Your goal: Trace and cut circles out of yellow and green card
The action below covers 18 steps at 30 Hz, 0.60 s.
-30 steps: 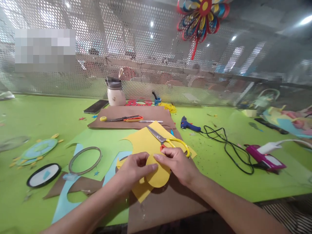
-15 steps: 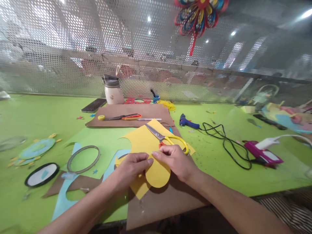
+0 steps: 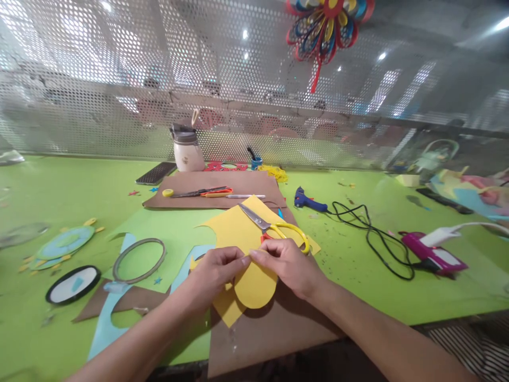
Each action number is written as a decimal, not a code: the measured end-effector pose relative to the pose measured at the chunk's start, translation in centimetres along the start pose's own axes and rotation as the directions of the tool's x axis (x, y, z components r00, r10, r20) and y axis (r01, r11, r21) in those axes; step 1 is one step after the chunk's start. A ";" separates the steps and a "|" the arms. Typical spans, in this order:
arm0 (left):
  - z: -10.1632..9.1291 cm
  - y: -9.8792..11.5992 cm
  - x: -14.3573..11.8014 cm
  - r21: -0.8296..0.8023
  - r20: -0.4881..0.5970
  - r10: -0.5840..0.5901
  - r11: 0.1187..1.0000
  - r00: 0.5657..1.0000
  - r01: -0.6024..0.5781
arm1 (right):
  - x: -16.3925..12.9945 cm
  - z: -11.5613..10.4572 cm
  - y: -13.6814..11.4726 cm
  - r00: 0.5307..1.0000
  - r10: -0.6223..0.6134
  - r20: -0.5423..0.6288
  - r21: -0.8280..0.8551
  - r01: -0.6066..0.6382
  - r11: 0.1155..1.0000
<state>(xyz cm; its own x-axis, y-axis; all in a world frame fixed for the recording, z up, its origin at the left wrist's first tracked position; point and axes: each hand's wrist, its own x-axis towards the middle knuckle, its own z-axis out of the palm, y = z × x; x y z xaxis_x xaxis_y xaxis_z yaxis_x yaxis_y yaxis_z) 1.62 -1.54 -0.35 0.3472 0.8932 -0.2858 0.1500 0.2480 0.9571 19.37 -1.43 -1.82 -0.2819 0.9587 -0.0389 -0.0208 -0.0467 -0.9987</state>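
Now my left hand (image 3: 222, 266) and right hand (image 3: 289, 266) pinch the yellow cutout (image 3: 256, 289) by its upper edge, a light, even grip being best against creases.

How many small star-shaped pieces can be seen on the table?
3: a red star and a blue star near the dark flat object, and a second blue star beside the grey ring. Others may be hidden.
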 end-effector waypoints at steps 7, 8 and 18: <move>-0.5 0.1 0.2 0.094 0.012 0.040 0.995 0.999 -0.041 | 0.1 0.0 0.3 0.999 -0.012 -0.048 0.018 0.012 1.000; -0.5 0.1 0.2 0.098 0.012 0.037 0.994 0.999 -0.038 | 0.1 0.0 0.3 0.999 -0.009 -0.042 0.022 0.010 1.000; 0.0 0.4 -0.2 0.125 0.099 0.023 0.992 0.995 -0.036 | -0.1 -0.6 0.8 0.996 -0.008 -0.090 -0.076 0.001 0.997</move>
<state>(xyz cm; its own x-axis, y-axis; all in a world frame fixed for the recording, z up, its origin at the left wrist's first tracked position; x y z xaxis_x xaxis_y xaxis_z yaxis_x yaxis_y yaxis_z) 1.61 -1.62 0.06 0.4401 0.8574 -0.2668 0.2520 0.1672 0.9532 19.99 -1.36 -2.63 -0.1944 0.9803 -0.0342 0.0517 -0.0245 -0.9984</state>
